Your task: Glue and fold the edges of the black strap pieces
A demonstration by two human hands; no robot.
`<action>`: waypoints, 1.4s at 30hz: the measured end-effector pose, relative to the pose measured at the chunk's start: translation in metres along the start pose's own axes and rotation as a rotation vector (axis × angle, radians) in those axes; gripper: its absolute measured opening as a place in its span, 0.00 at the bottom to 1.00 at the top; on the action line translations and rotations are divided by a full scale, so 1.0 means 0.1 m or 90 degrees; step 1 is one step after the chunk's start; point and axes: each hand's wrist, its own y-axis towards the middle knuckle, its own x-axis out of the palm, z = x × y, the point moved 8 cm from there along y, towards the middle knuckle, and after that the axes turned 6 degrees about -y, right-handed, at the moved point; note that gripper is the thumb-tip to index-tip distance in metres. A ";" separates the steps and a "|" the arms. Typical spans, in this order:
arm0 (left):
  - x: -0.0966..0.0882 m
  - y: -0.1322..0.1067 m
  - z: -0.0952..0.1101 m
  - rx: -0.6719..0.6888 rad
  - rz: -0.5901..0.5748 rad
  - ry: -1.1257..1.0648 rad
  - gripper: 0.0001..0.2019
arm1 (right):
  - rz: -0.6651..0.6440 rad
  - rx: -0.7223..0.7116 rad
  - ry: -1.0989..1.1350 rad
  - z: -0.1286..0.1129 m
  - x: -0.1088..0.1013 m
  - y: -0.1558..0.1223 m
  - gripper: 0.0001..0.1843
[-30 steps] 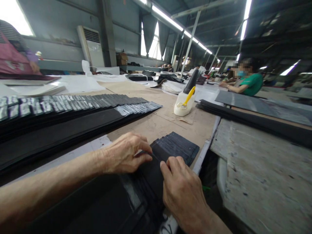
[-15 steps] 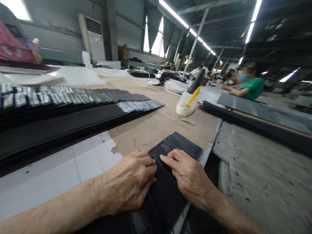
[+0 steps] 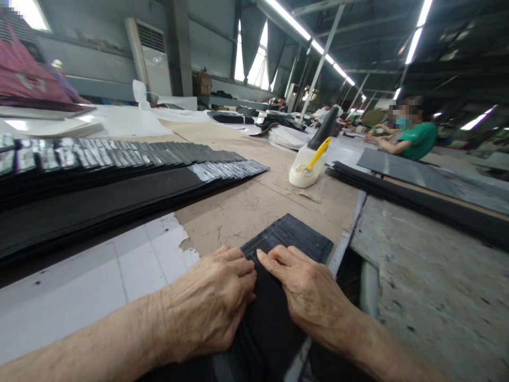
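A stack of black strips [image 3: 274, 313] runs from the bottom edge up to the middle of the head view, with a glossy dark end piece [image 3: 302, 236] at its far end. My left hand [image 3: 222, 297] rests on the strip's left edge, fingers curled and pressed together. Against the same black strip, my right hand [image 3: 306, 278] is closed with thumb and index finger pressed near the left fingertips. The fingers of both hands hide the exact spot they grip.
To the left lie long black stacks [image 3: 99, 204] with shiny fanned ends. A white glue container [image 3: 301, 175] with a yellow brush [image 3: 318, 155] stands ahead. White paper [image 3: 103, 265] covers the near left. A worn board [image 3: 433, 276] is at right. A co-worker in green [image 3: 421, 140] sits beyond.
Both hands stay on the black strip; the right thumb and fingers have shifted slightly left. The view has tilted a little.
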 end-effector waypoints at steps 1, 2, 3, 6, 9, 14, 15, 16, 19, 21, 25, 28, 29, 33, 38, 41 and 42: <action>0.00 0.00 0.00 -0.002 -0.002 0.002 0.13 | -0.004 -0.002 -0.008 0.00 0.00 0.01 0.23; 0.00 0.00 0.00 -0.005 -0.005 0.004 0.13 | -0.009 -0.006 -0.016 -0.01 -0.01 0.01 0.23; 0.01 0.00 0.00 -0.005 -0.007 0.004 0.13 | -0.014 -0.011 -0.025 -0.02 -0.01 0.02 0.23; 0.01 0.00 -0.01 -0.009 -0.013 -0.004 0.12 | -0.026 -0.045 -0.055 -0.06 -0.02 0.04 0.25; 0.01 0.00 -0.02 -0.017 -0.014 -0.011 0.13 | -0.020 -0.091 -0.078 -0.10 -0.04 0.05 0.25; 0.02 -0.01 -0.02 -0.013 -0.018 -0.014 0.13 | -0.034 -0.100 -0.103 -0.14 -0.02 0.06 0.25; 0.02 -0.01 -0.02 -0.016 -0.021 -0.015 0.13 | -0.046 -0.100 -0.107 -0.16 0.00 0.06 0.24; 0.02 0.00 -0.03 -0.018 -0.024 -0.013 0.12 | -0.057 -0.101 -0.110 -0.17 0.01 0.07 0.24; 0.02 0.00 -0.02 -0.012 -0.032 -0.005 0.11 | -0.070 -0.095 -0.117 -0.18 0.02 0.10 0.25; 0.00 0.00 -0.01 -0.007 -0.028 -0.001 0.09 | -0.074 -0.077 -0.106 -0.14 0.01 0.13 0.28; -0.03 -0.01 -0.01 -0.014 -0.030 0.000 0.08 | -0.078 -0.009 0.062 -0.02 -0.09 0.15 0.26; -0.04 -0.02 0.00 -0.008 -0.024 0.005 0.08 | -0.039 0.107 0.181 0.06 -0.18 0.08 0.18; -0.05 -0.02 0.00 -0.003 -0.021 0.007 0.08 | -0.029 0.153 0.186 0.08 -0.19 0.05 0.16; -0.06 -0.04 -0.01 0.005 -0.005 0.010 0.09 | -0.056 0.315 0.177 0.15 -0.15 -0.01 0.10; -0.07 -0.03 -0.01 0.013 0.003 0.007 0.09 | -0.092 0.342 0.192 0.22 -0.10 0.21 0.20; -0.07 -0.03 -0.01 0.017 0.010 -0.016 0.10 | -0.098 0.314 0.186 0.23 -0.07 0.32 0.19; -0.07 -0.04 -0.01 0.014 0.018 -0.026 0.09 | -0.093 0.304 0.183 0.22 -0.06 0.33 0.18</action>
